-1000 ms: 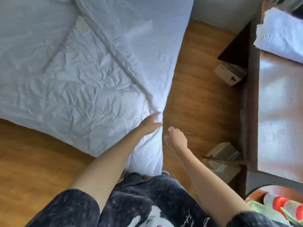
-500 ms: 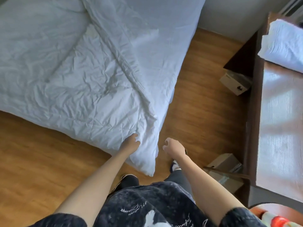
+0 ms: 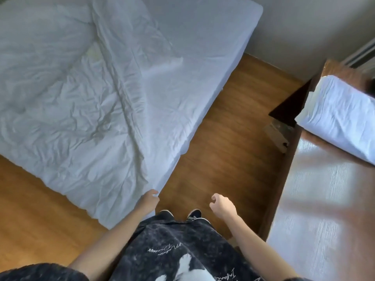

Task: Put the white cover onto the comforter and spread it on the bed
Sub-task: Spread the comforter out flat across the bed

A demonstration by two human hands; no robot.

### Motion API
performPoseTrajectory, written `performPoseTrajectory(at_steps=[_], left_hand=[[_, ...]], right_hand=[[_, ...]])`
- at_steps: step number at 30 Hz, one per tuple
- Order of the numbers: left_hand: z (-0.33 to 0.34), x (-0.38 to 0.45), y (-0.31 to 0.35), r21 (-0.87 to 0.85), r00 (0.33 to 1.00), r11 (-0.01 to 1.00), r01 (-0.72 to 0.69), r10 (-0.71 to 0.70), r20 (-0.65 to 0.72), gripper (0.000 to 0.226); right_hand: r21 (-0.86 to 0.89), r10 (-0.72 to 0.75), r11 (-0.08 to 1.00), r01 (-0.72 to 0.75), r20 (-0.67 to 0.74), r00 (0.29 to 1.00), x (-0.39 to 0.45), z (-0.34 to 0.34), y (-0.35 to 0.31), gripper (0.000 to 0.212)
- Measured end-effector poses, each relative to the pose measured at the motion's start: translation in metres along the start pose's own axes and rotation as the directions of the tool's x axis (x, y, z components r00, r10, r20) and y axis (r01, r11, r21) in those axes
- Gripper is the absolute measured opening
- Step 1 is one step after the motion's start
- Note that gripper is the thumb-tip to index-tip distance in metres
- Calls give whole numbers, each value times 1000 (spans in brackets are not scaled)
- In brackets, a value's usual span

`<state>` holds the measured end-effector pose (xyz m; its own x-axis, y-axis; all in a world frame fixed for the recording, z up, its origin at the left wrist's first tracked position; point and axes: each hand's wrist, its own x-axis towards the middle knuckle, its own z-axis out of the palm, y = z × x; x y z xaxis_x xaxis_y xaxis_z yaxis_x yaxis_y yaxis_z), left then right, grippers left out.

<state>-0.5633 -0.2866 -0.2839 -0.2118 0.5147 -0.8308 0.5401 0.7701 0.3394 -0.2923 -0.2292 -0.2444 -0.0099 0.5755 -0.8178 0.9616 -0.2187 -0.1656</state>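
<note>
— Since half a second ago, what has moved?

— Both hands have dropped back toward the person's body, and the view has pulled away, so more of the bed (image 3: 213, 57) and the wooden floor (image 3: 223, 149) shows. The left hand (image 3: 149, 200), which lay on the hanging corner of the comforter (image 3: 67, 118), now sits at the very edge of that corner.

— How is that hand set?

— Its fingers curl at the cloth's edge and touch it. Whether they pinch the fabric cannot be told from this angle.

— And the right hand (image 3: 222, 205)?

— It hangs over the floor, apart from the bedding, fingers loosely curled and holding nothing.

— Where does the comforter lie?

— Spread across the bed in its white cover, heavily creased, soft and puffy. A long rumpled fold runs diagonally from the far edge down to the near corner. That near corner droops off the bed's near edge onto the floor just beside the person's dark shoes (image 3: 193, 213). Beyond the fold, the bed's right side shows a smoother, flat white sheet, ending in a rounded far-right corner.

— What else is in the room?

— A dark, glossy wooden desk (image 3: 316, 209) along the right, its top streaked with pale reflected light. On its far end rests a folded white bundle (image 3: 341, 116), blocky with finely ribbed creases. Between desk and bed, a small cardboard box (image 3: 276, 134) sits on the warm brown floorboards. The person wears a dark mottled shirt (image 3: 182, 248) with white printing.
</note>
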Motion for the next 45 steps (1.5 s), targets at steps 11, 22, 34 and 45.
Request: performPoseTrajectory(at_steps=[11,22,34,45], left_hand=[[-33,127,167,31,996,997,-69,71,-58,31],[-133,232,357,-7,989,999,-38,36,-145,36],[-121,275,524,-258,955,943,209,-254,-155,34],[-197,359,605,-285,962,950,130,-190,-196,36]], right_hand=[[1,24,1000,-24,45,999,140,-179,-9,39],[5,-56,998,56,68,996,259,-368,-47,38],[-290,-246,915,280,148,958,431,-623,-67,37],[-441,-291,812,383,263,920,523,-692,-185,40]])
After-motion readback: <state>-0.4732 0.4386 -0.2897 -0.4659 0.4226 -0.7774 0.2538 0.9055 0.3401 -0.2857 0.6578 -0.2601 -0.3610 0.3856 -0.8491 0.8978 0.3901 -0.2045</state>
